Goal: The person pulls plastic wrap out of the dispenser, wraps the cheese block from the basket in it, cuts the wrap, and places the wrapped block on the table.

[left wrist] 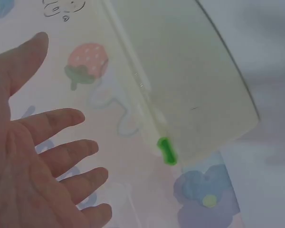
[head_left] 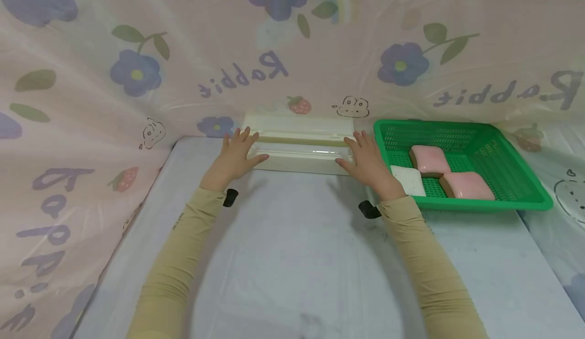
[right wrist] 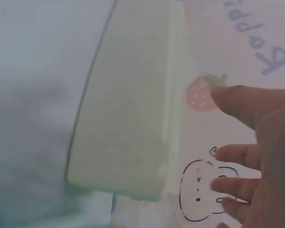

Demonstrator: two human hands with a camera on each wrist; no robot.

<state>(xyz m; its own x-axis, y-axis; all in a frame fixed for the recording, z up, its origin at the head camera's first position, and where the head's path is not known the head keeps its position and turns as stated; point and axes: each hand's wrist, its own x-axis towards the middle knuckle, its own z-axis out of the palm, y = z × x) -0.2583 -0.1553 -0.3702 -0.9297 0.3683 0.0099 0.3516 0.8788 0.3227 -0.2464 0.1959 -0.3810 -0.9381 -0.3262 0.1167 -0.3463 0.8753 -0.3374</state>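
Observation:
A long cream-white box (head_left: 301, 164) with a glossy clear strip along its upper side lies at the far edge of the table. Behind that strip, a pale flap or panel (head_left: 299, 124) stands along the back. My left hand (head_left: 232, 160) is spread at the box's left end, fingers straight and thumb pointing inward. At the right end my right hand (head_left: 369, 165) is spread the same way. Both wrist views show the hands (left wrist: 42, 166) with nothing in them. Whether the fingertips touch the box cannot be told. A small green piece (left wrist: 167, 151) shows at one box corner.
A green plastic basket (head_left: 457, 204) stands right of the box, close to my right hand. It holds two pink-topped, bread-like squares (head_left: 468, 185) and a white square (head_left: 409, 180). A patterned curtain (head_left: 320, 65) hangs behind the white table (head_left: 292, 258).

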